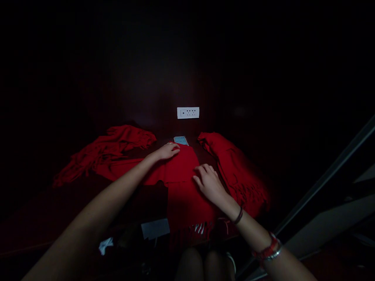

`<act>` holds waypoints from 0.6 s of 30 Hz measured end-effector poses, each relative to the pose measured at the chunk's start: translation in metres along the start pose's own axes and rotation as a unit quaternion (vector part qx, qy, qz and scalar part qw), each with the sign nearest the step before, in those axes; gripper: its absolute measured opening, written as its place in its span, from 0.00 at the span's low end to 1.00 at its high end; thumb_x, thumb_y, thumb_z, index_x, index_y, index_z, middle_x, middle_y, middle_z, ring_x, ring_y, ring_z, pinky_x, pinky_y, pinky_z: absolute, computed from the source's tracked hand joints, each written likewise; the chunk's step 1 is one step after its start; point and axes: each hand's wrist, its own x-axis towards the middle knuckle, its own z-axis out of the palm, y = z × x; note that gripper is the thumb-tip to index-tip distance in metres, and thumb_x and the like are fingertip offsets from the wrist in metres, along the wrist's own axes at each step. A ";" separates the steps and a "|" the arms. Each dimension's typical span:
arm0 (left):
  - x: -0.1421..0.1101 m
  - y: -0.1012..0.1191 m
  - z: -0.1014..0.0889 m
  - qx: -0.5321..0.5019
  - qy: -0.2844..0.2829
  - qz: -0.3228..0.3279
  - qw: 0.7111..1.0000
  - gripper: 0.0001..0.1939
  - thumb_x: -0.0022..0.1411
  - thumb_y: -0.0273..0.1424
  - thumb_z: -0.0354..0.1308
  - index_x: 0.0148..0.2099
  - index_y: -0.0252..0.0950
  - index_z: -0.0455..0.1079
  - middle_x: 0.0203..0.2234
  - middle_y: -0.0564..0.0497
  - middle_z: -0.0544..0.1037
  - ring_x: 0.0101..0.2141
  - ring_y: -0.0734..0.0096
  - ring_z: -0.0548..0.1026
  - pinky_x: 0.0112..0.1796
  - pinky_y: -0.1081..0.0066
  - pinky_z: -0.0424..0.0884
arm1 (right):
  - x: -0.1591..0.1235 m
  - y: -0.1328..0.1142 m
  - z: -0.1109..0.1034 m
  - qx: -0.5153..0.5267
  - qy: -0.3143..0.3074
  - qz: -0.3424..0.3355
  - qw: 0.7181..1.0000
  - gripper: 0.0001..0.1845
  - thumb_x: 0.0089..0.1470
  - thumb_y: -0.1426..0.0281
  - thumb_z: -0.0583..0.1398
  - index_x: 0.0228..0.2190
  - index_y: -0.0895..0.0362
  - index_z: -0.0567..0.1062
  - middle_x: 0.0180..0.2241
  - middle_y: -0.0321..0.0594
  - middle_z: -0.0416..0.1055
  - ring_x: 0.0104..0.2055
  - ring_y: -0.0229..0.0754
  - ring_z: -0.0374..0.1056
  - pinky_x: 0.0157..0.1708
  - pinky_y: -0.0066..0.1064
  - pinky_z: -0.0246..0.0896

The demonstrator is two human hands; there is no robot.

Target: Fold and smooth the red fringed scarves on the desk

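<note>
The middle red scarf [181, 166] lies between the two hands on the dark tabletop [146, 201], its fringed panel running lengthwise from near the phone [181, 139] to the near edge; another stretch of red cloth reaches out leftward under the left forearm. The left hand [169, 151] is at its far left corner, nearer the phone, fingers loosely extended over the cloth; whether they pinch it I cannot tell. The right hand [209, 183] is by its right side, nearer the fringe, fingers spread and slightly curled, with no cloth visibly gripped; contact is unclear. The right-hand scarf [231, 160] lies just beyond it, slanting toward the near edge.
</note>
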 end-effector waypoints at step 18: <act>0.022 -0.030 0.044 -0.039 0.009 -0.162 0.986 0.18 0.59 0.35 0.39 0.49 0.38 0.62 0.49 0.49 0.64 0.49 0.71 0.60 0.47 0.72 0.55 | 0.033 -0.008 0.002 -0.024 -0.094 0.021 0.995 0.34 0.51 0.54 0.42 0.54 0.62 0.48 0.56 0.50 0.43 0.57 0.51 0.36 0.51 0.46 0.38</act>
